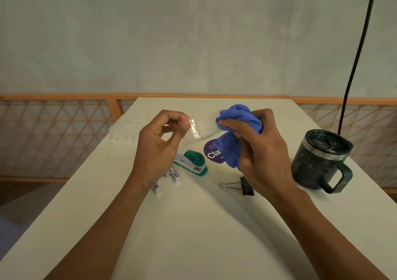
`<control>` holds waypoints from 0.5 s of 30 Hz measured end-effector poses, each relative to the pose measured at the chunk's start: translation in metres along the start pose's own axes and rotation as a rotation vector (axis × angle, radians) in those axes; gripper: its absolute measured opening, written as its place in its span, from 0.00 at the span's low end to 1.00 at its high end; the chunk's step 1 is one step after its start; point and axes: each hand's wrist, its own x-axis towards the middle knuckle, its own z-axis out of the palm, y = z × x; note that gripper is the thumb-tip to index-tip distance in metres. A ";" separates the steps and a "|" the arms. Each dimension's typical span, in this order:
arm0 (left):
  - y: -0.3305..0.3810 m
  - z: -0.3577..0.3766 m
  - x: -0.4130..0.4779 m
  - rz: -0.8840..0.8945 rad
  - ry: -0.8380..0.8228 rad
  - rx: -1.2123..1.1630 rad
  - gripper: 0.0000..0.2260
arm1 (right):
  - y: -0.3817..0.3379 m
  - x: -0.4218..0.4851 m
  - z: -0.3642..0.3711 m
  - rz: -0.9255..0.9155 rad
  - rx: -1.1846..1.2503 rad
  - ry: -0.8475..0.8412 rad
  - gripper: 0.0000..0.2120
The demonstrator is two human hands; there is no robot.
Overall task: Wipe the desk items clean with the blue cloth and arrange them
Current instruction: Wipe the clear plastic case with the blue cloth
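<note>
Left hand [161,142]: pinches one end of the clear plastic piece [204,127], held above the desk [193,226].
Right hand [264,148]: bunches the blue cloth [238,114] against its other end.
Tip: firm pinch — wipe lengthwise.

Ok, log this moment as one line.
left hand: pinches clear plastic piece | right hand: holds blue cloth at its end | stapler, binder clip, mug: on table

So it's just a person's two bare forearms here, bare skin right to the frame edge. The left hand [160,148] and right hand [262,151] are bare too, with slim wrists and short nails.
</note>
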 end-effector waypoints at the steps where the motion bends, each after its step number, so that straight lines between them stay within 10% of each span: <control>1: 0.000 0.002 0.000 -0.052 0.025 -0.045 0.09 | 0.000 0.001 0.000 0.012 0.012 0.033 0.23; 15: 0.007 0.012 -0.003 -0.175 -0.004 -0.165 0.10 | -0.013 -0.004 0.009 0.035 0.158 -0.120 0.20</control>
